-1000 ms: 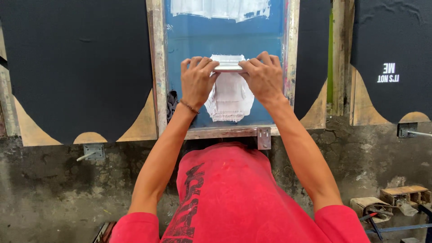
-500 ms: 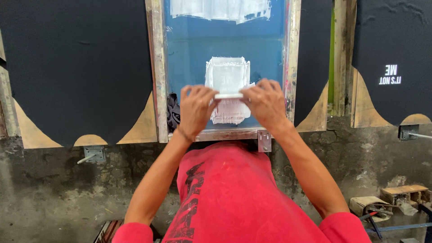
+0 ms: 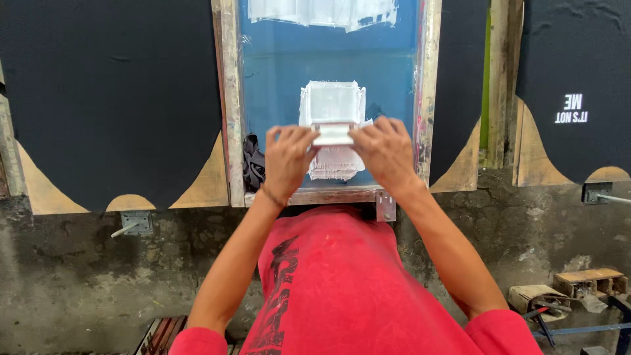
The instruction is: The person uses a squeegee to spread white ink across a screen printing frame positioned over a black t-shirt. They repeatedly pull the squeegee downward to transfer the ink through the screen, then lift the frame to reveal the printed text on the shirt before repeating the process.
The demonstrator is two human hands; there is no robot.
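Landmark: printing screen (image 3: 282,72) — blue mesh in a worn wooden frame, lying flat at the centre of the view.
Squeegee (image 3: 333,134): small, white with ink, set across the lower middle of the screen's mesh, over the white ink patch (image 3: 332,102).
Left hand (image 3: 287,161): clenched on the squeegee's left end, fingers curled over its top; a thin band sits at the wrist.
Right hand (image 3: 383,152): clenched on the squeegee's right end, knuckles toward the screen's right rail.
Ink patch: squarish and white, reaching from just above the squeegee to just below it, toward the screen's near rail.
White residue (image 3: 322,10): a smeared band along the screen's far edge.
Black garment, left (image 3: 112,92): stretched on a board directly left of the screen, unprinted.
Black garment, right (image 3: 578,79): well right of the screen, bearing a small white print.
Metal hinge (image 3: 386,207): fixed at the screen's near right corner.
Surface (image 3: 79,276): rough grey concrete front — directly below the screen.
Person: red shirt (image 3: 335,283), directly below the screen's near rail.
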